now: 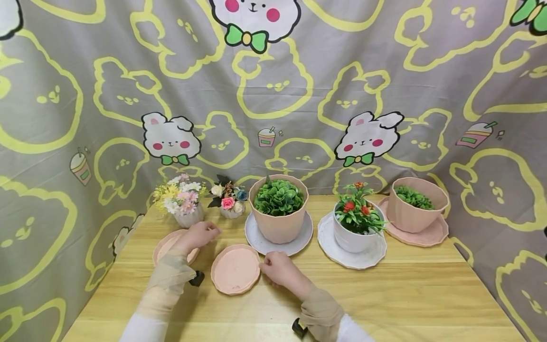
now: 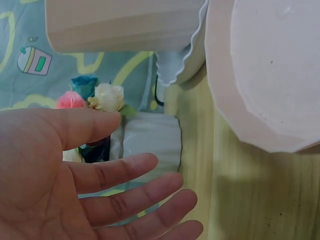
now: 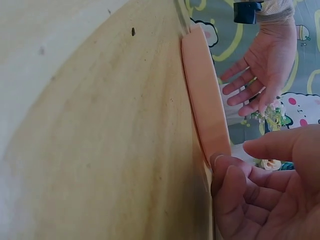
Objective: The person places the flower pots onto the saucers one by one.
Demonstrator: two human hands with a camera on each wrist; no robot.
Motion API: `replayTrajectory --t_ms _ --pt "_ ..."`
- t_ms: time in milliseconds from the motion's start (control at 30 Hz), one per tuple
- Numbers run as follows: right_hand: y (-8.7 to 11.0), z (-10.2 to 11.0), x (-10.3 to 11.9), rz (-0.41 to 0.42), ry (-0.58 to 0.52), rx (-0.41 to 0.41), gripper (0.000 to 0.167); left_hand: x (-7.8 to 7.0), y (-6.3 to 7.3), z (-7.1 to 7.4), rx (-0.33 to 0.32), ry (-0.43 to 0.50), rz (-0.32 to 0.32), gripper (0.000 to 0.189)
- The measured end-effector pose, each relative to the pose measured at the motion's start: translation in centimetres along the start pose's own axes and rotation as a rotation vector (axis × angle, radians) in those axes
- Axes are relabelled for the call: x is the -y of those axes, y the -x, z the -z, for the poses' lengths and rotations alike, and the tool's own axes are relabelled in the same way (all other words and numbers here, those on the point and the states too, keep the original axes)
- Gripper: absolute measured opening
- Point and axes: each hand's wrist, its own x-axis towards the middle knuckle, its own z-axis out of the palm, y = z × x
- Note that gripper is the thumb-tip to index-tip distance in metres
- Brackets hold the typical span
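At the left, the left hand [image 1: 200,236] reaches over the near side of a peach saucer [image 1: 162,245] toward the small potted rose arrangement [image 1: 232,209]; its fingers are spread and it appears to hold nothing. If the step is to pick up that pot, the person would do best to close thumb and fingers low on the pale pot wall rather than on the blooms, which look easy to crush or pull loose, and to lift it clear of the potted pink, white and yellow flowers [image 1: 187,209] standing just to the left. To the right, the second peach saucer [image 1: 236,270] lies flat on the surface [image 1: 401,299], nearer than the roses, and the right hand [image 1: 283,270] is at its right edge, fingers loosely curled and thumb apart from the rim, so it is not grasping it; light fingertip pressure should suffice to steady the saucer without tipping it. As for what is unclear, the left forearm covers part of the left saucer, the left wrist view shows the rose pot partly behind the fingers without settling whether they touch it, and at the far right the tall rim of the peach pot [image 1: 411,213] conceals the lower part of its greenery.
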Motion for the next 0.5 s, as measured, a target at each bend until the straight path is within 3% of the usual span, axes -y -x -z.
replayTrajectory --t_ms 200,500 --pt "-0.6 -0.4 0.0 -0.033 0.05 -0.009 0.036 -0.2 -0.7 0.5 -0.046 -0.046 -0.046 0.037" --pt "-0.9 -0.6 0.6 -0.055 0.083 -0.028 0.037 -0.6 -1.7 0.8 -0.048 -0.014 -0.013 0.056"
